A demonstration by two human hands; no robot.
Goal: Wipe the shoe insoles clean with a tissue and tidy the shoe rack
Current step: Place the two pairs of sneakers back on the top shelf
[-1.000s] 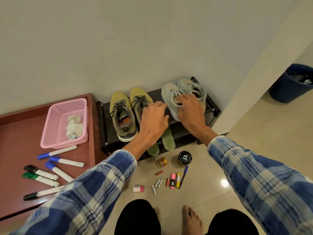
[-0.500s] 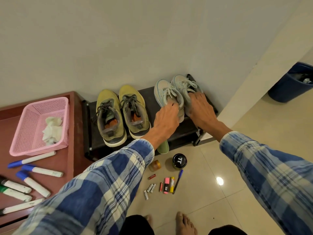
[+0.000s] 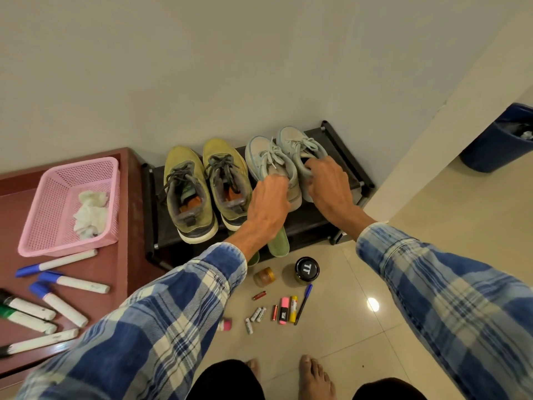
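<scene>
On the top shelf of the low black shoe rack (image 3: pixel 350 166), the olive-yellow sneakers (image 3: pixel 184 174) stand at the left end and the pale blue-grey laced sneakers (image 3: pixel 265 157) at the right end. Your left hand (image 3: pixel 268 203) grips the heel of one pale sneaker, your right hand (image 3: pixel 328 189) the collar of the other. Two green insoles (image 3: pixel 278 243) stick out at the lower shelf's front edge.
</scene>
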